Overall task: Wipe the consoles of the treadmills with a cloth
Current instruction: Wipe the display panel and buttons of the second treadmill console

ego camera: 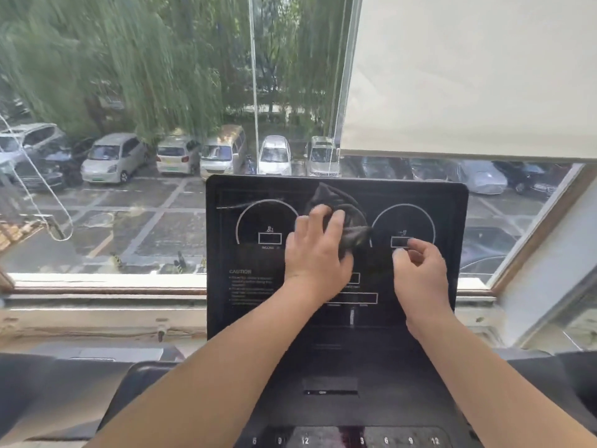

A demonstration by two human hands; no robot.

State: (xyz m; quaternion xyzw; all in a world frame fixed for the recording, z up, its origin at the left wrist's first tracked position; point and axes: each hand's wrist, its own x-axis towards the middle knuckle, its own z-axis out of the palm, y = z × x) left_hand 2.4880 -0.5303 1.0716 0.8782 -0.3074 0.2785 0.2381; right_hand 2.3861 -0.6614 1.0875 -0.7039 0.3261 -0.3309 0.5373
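A black treadmill console (pixel 245 286) stands upright in front of me, with two white dial rings and caution text printed on it. A dark grey cloth (pixel 342 205) is bunched against the upper middle of the panel. My left hand (pixel 318 250) grips the cloth and presses it onto the screen between the two rings. My right hand (pixel 420 273) hovers over the lower part of the right ring, fingers curled loosely with thumb and forefinger close together, holding nothing that I can see.
The treadmill's lower control deck (pixel 329 392) with number keys lies below my forearms. Behind the console is a window sill (pixel 106 282), a half-lowered cream roller blind (pixel 468 76) and its hanging cord (pixel 255 92). Parked cars show outside.
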